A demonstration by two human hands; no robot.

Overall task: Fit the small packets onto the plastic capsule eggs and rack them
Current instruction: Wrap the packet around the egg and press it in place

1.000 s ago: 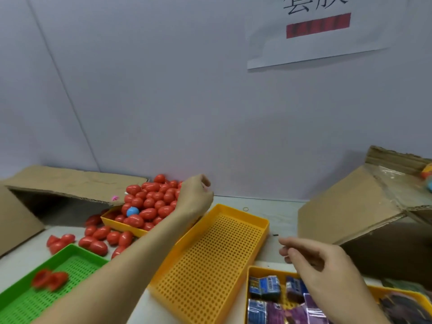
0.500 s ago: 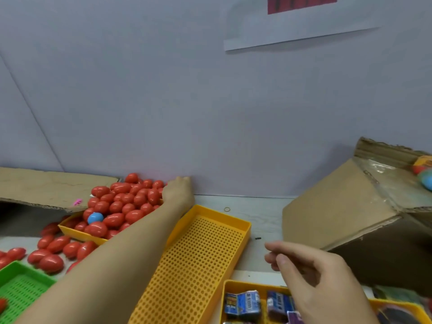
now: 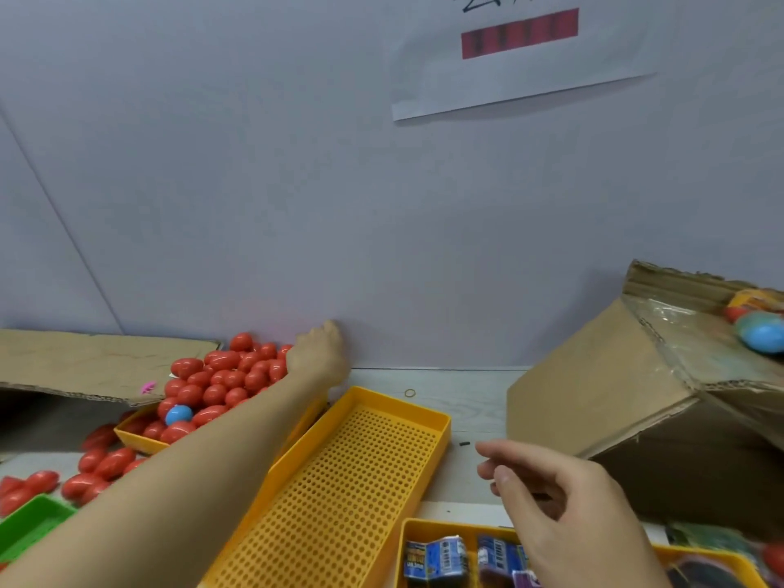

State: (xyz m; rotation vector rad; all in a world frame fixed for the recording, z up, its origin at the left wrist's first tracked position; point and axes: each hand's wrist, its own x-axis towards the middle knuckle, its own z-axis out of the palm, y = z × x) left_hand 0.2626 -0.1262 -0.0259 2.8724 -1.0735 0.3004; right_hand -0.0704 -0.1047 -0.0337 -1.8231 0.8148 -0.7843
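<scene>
Red eggs [image 3: 220, 381] under left hand [image 3: 316, 356] — grip unclear; right hand [image 3: 551, 498] relaxed.

The left hand [image 3: 316, 356] reaches over the heap of red eggs [image 3: 220, 381] in a yellow tray [image 3: 131, 437], fingers hidden behind it; the right hand [image 3: 551, 498] hovers with loosely curled fingers above the packets [image 3: 437, 560]; an empty yellow rack [image 3: 339, 490] lies between them on the table [image 3: 471, 396]; a cardboard box [image 3: 628, 388] stands at right.
</scene>
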